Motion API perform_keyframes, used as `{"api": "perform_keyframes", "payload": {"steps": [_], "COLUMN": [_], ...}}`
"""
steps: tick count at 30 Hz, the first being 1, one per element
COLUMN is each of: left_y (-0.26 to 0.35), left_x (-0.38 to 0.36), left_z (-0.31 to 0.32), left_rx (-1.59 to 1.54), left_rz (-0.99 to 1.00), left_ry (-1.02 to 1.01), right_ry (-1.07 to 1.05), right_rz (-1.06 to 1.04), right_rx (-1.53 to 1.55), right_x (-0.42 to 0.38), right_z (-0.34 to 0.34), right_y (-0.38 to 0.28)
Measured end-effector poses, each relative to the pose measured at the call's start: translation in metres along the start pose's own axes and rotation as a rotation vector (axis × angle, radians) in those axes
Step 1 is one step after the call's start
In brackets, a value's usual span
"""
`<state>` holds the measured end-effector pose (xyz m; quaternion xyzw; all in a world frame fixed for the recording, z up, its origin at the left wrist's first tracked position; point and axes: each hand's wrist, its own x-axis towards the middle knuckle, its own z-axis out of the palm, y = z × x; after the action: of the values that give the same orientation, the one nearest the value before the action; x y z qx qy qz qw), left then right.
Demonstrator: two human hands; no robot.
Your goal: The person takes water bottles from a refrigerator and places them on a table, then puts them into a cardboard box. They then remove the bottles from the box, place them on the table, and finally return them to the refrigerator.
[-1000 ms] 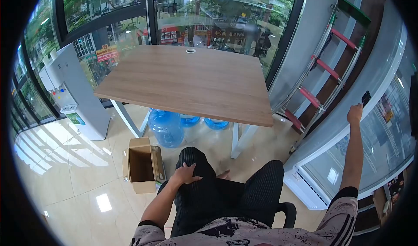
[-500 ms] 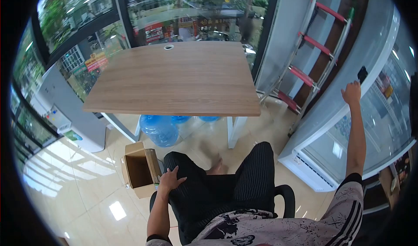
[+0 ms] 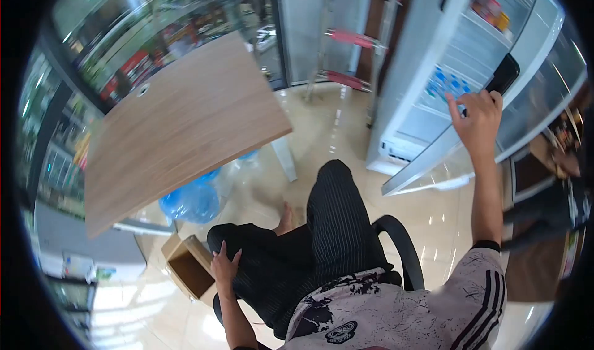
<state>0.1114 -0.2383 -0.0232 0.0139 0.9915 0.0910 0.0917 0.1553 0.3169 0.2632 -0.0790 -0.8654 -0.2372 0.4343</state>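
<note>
At the fridge door (image 3: 433, 158), the right hand (image 3: 477, 118) curls its fingers (image 3: 461, 105) around the black handle (image 3: 502, 74), gripping it. Inside, shelves hold blue-capped bottles (image 3: 444, 84). Left hand (image 3: 224, 268) rests flat, fingers released, on the thigh beside an empty cardboard box (image 3: 189, 269).

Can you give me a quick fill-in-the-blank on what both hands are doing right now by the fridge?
1. The right hand grips the black handle of the glass ____ door.
2. The left hand rests on the person's left ____.
3. Blue water jugs stand under the wooden ____.
4. On the floor beside the chair stands an open cardboard ____.

Missing words: fridge; thigh; table; box
</note>
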Motion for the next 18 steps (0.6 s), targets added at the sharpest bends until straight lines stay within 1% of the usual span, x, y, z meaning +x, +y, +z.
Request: {"api": "perform_keyframes", "payload": {"steps": [1, 2, 3, 4, 6, 7, 8, 9, 10, 11, 12, 13, 14, 15, 16, 18], "left_y": [0.009, 0.015, 0.022, 0.028, 0.037, 0.049, 0.059, 0.069, 0.079, 0.091, 0.105, 0.123, 0.142, 0.179, 0.208, 0.257], "left_x": [0.001, 0.003, 0.007, 0.011, 0.024, 0.03, 0.035, 0.042, 0.047, 0.054, 0.064, 0.071, 0.076, 0.071, 0.07, 0.07], "left_z": [-0.007, -0.012, -0.014, -0.011, -0.005, -0.008, -0.01, -0.007, -0.002, 0.004, 0.011, 0.017, 0.022, 0.014, 0.018, 0.032], "left_rx": [0.017, 0.027, 0.015, -0.001, -0.026, -0.014, 0.0, 0.004, 0.003, 0.002, 0.006, -0.134, -0.276, -0.37, -0.367, -0.632], "left_rz": [0.016, 0.072, 0.079, 0.079, 0.173, 0.184, 0.194, 0.222, 0.284, 0.349, 0.378, 0.52, 0.659, 0.689, 0.708, 0.747], "left_ry": [-0.018, -0.037, -0.042, -0.044, -0.023, -0.036, -0.046, -0.043, 0.004, 0.052, 0.053, 0.087, 0.114, 0.121, 0.108, -0.008], "right_ry": [0.075, 0.148, 0.123, 0.207, 0.386, 0.453, 0.429, 0.479, 0.53, 0.577, 0.624, 0.63, 0.574, 0.615, 0.654, 0.629], "right_rz": [-0.018, -0.041, -0.023, -0.023, -0.034, 0.044, 0.126, 0.224, 0.321, 0.443, 0.562, 0.656, 0.704, 0.773, 0.839, 0.901], "right_rx": [0.021, 0.038, -0.008, -0.056, -0.136, -0.211, -0.206, -0.243, -0.281, -0.182, -0.081, -0.089, -0.263, -0.179, -0.091, -0.205], "right_x": [-0.013, -0.026, -0.039, -0.049, -0.069, -0.086, -0.095, -0.108, -0.121, -0.134, -0.147, -0.154, -0.161, -0.174, -0.189, -0.203], "right_z": [-0.014, -0.029, -0.043, -0.056, -0.08, -0.091, -0.107, -0.114, -0.12, -0.123, -0.128, -0.136, -0.145, -0.148, -0.151, -0.155], "right_y": [-0.001, 0.0, 0.003, 0.004, 0.004, 0.006, 0.012, 0.014, 0.017, 0.017, 0.016, 0.013, 0.013, 0.015, 0.018, 0.018]}}
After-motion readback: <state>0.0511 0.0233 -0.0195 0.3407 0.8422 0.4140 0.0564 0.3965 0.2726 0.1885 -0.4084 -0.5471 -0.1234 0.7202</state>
